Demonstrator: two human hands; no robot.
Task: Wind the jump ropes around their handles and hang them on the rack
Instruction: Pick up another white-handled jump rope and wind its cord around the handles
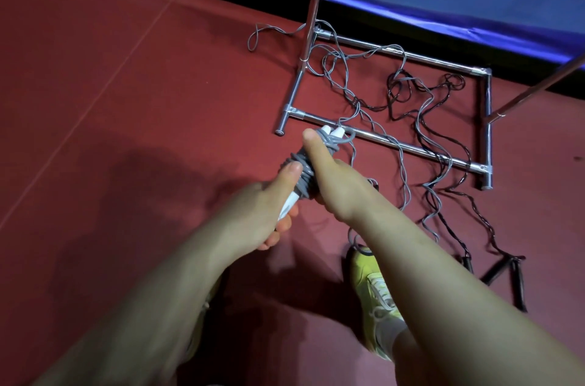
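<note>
Dark red matte floor [126, 85] carried the chrome tubular base frame of the rack [411, 149]. Loose grey cord jump rope [403, 170] and black cord jump rope [474, 211] lay tangled across the frame and floor. Black handles [519, 284] lay near a yellow-green laced sneaker [370, 278].

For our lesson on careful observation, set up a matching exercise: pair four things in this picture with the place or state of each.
Things:
1. grey jump rope with white handles
2. black jump rope handles
3. chrome metal rack base
4. yellow-green sports shoe

Places or states:
A. stands on the red floor, ropes lying across it
B. lying on the floor at right
C. partly wound, gripped by both hands
D. under the right forearm

Pairs: 1-C, 2-B, 3-A, 4-D
</note>
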